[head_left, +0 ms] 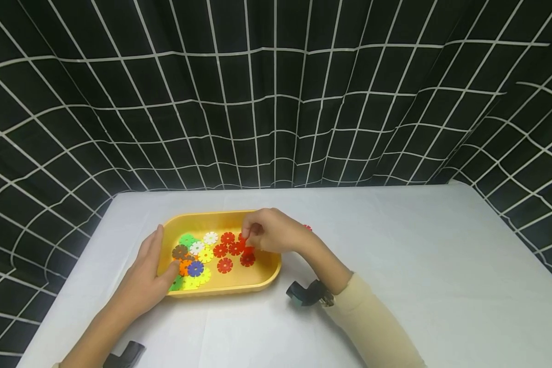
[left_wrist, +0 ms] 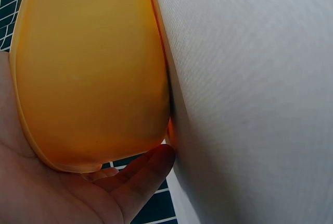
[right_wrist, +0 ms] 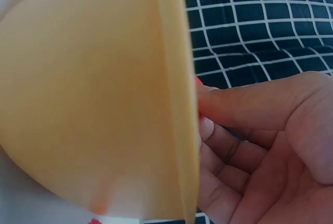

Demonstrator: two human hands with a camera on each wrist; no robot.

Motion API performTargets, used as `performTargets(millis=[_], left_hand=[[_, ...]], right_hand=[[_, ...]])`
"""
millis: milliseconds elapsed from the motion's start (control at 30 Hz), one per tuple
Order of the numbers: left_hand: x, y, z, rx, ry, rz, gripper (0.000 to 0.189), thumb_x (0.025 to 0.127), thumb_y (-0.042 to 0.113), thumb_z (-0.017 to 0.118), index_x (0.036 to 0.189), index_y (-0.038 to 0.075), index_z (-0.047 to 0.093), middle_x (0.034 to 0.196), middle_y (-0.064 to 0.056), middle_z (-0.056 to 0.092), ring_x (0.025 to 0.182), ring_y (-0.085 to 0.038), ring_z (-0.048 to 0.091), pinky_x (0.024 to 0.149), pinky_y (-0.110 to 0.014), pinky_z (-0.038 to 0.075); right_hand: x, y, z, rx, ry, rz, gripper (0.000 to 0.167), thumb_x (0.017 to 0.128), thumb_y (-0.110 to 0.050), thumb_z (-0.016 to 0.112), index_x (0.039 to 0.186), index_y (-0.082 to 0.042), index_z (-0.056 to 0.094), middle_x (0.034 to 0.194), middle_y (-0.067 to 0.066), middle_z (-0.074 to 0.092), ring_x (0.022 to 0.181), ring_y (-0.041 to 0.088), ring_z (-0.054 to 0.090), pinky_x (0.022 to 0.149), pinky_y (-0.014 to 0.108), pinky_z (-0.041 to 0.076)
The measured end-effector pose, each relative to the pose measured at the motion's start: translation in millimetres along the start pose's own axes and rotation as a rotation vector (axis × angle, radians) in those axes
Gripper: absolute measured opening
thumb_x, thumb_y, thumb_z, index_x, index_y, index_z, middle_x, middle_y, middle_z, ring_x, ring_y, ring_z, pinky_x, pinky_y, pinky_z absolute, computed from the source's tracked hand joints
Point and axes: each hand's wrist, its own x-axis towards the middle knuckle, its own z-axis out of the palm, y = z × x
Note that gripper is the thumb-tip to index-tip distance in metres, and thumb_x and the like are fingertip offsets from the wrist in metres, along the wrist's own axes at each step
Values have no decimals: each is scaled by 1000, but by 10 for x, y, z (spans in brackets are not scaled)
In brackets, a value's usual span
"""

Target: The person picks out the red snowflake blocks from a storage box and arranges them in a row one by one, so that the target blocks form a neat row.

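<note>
A shallow yellow plastic tray (head_left: 253, 282) holds loose notched snowflake discs. The red discs (head_left: 225, 265) lie toward its middle and right; white, yellow, green, orange, brown and blue ones cluster at the left. My left hand (head_left: 140, 283) grips the tray's left end, thumb at the rim and fingers along the outer wall. In the left wrist view, the fingers (left_wrist: 148, 174) bend around the tray's end. Over the tray's right part, my right hand (head_left: 273, 232) pinches a red snowflake disc (right_wrist: 199, 82) between thumb and finger, mostly hidden by the tray wall in the right wrist view.
A white cloth covers the table (head_left: 395, 255). Just right of the tray, another red disc (head_left: 307, 227) shows partly behind my right wrist. A black curtain with white grid lines (head_left: 285, 117) hangs behind the table. Dark wrist-camera mounts (head_left: 303, 294) sit at both wrists.
</note>
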Motion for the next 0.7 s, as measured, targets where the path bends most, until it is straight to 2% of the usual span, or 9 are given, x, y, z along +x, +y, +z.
performTargets(millis=[300, 700], left_hand=[[5, -9, 11, 5, 1, -2, 89, 94, 19, 58, 160, 4, -1, 160, -27, 16, 137, -53, 32, 103, -73, 31], [14, -7, 11, -1, 1, -5, 89, 94, 19, 58, 160, 2, 1, 160, -26, 16, 137, -52, 32, 103, -72, 31]], right_hand=[[-26, 48, -96, 26, 23, -1, 16, 86, 7, 70, 85, -8, 67, 79, 1, 64, 73, 19, 58, 65, 24, 55], [-63, 155, -263, 97, 27, 69, 15, 87, 8, 68, 88, -7, 68, 83, 4, 67, 72, 21, 63, 67, 27, 58]])
